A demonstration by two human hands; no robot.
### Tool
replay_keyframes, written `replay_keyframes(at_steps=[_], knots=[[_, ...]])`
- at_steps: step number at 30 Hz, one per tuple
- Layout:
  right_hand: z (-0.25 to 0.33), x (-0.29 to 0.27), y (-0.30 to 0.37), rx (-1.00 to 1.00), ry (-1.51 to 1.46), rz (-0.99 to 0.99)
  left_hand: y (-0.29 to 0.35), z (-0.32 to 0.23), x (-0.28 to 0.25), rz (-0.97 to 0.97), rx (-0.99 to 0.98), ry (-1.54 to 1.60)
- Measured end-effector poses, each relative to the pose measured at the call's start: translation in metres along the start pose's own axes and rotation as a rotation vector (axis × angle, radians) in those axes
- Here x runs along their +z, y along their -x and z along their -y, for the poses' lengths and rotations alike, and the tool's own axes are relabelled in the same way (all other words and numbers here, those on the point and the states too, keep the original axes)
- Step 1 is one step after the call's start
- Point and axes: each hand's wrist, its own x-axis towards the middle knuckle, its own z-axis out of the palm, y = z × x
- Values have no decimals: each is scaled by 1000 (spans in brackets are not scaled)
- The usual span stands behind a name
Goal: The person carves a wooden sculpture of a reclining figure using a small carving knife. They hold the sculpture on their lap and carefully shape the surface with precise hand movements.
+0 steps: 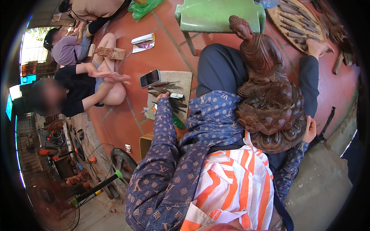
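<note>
A dark brown carved wooden statue, a robed seated figure on a lotus base, leans across my lap. My right hand grips the right side of that base, its fingers against the wood. My left hand is stretched out to a woven mat on the floor, among several slim carving chisels. Its small fingers look curled together, and what they hold, if anything, is hidden. A phone lies at the mat's far left corner, and a small white block sits beside my left hand.
Ahead stands a green plastic stool. A round woven tray of chisels lies at far right, near my bare foot. People sit on the tiled floor to the left, one next to a small wooden carving. A fan stands lower left.
</note>
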Motion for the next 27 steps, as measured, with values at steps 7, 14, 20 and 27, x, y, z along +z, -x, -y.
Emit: replay_keyframes(at_steps=[7, 14, 20, 27], knots=[[1, -3, -1, -35, 24, -38, 33, -5, -10, 181, 10, 99], [17, -7, 1, 82, -252, -137, 174, -90, 14, 509, 422, 573], [145, 26, 34, -58, -303, -156, 374, -173, 2, 1088, 979, 319], [243, 52, 76, -151, -368, 478, 486, -160, 25, 1181, 1910, 218]])
